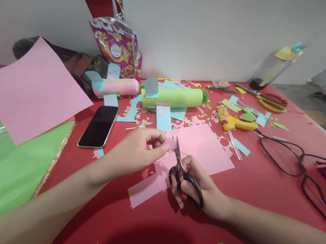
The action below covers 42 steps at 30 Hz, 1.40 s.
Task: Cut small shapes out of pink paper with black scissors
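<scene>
My right hand (205, 192) is wrapped round the black handles of a pair of scissors (178, 156), whose blades point away from me and look slightly parted. Close to the blades, my left hand (142, 146) pinches a small piece of pink paper (170, 142) between thumb and forefinger. Beneath both hands lie a pink sheet (210, 148) and a pink paper strip (145, 189). Behind them rests a green paper-covered bottle (178, 97) with light blue fins. A pink paper-covered bottle (120, 87) with blue fins lies beyond it to the left.
A phone (99, 126) lies left of my hands, near a raised pink sheet (36, 90) and a green packet (19, 167). At right are a yellow glue gun (236, 123), its black cable (298, 160) and red-yellow scissors (271, 102). A snack bag (117, 46) stands behind.
</scene>
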Each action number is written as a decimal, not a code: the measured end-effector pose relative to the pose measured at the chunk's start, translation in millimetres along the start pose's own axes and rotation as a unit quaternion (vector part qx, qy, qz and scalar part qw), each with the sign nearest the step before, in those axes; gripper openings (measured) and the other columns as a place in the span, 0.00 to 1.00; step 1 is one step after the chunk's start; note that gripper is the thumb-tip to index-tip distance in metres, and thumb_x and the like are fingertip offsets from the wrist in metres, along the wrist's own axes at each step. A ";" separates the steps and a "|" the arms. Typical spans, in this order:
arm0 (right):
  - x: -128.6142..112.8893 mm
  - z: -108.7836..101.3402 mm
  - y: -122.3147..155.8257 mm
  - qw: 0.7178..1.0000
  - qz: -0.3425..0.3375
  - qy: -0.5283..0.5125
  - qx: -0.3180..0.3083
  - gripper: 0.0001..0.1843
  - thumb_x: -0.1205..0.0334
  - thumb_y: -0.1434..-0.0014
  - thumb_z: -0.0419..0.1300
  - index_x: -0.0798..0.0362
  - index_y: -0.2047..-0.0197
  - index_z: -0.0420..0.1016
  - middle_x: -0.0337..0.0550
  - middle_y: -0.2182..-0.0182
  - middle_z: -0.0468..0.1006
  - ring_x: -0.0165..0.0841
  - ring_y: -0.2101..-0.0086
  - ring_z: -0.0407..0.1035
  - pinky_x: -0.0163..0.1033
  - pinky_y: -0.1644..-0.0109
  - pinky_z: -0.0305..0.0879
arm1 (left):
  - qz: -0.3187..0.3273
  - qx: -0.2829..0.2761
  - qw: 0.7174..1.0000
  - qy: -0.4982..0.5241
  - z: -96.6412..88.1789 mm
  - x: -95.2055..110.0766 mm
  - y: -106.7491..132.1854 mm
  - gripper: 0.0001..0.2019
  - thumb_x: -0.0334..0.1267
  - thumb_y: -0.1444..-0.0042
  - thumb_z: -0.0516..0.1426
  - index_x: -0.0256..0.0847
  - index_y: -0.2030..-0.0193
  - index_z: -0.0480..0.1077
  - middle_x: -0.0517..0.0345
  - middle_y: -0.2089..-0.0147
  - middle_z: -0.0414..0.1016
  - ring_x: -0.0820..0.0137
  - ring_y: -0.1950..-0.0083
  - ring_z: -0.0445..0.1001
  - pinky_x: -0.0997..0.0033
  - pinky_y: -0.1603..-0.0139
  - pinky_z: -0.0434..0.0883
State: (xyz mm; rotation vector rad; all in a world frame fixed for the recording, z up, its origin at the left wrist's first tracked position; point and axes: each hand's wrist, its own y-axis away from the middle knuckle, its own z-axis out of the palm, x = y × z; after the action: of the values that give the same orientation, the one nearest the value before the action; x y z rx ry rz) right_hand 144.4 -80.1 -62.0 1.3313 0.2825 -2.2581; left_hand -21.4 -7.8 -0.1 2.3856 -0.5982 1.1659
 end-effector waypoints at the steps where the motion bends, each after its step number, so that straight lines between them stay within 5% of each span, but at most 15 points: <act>1: 0.1 0.0 0.2 1.000 0.002 -0.003 0.000 0.18 0.53 0.47 0.57 0.48 0.70 0.48 0.28 0.78 0.61 0.21 0.83 0.59 0.29 0.80 0.57 | -0.003 0.005 1.000 0.005 0.1 0.5 0.1 0.09 0.39 0.48 0.49 0.39 0.76 0.61 0.64 0.75 0.67 0.75 0.71 0.66 0.76 0.69 0.62; 11: 0.7 -0.4 0.1 1.000 0.004 -0.011 -0.002 0.18 0.53 0.48 0.57 0.48 0.70 0.48 0.28 0.78 0.61 0.20 0.84 0.59 0.28 0.81 0.57 | -0.007 0.037 0.999 0.005 -1.2 6.2 0.0 0.12 0.42 0.47 0.49 0.38 0.76 0.62 0.62 0.75 0.67 0.74 0.71 0.65 0.76 0.70 0.62; 42: 0.4 -1.3 2.4 0.999 0.033 -0.009 -0.009 0.19 0.52 0.49 0.58 0.48 0.70 0.48 0.29 0.77 0.63 0.20 0.84 0.59 0.28 0.82 0.56 | 0.014 -0.001 0.999 -0.045 -10.7 2.8 1.5 0.12 0.44 0.49 0.52 0.40 0.76 0.66 0.63 0.75 0.69 0.74 0.71 0.67 0.78 0.71 0.63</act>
State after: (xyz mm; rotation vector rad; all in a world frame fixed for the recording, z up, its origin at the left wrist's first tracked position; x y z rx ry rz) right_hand 146.5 -81.7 -62.8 1.2917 0.2477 -2.2074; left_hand -27.4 -3.9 8.4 2.4463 -0.6618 1.0744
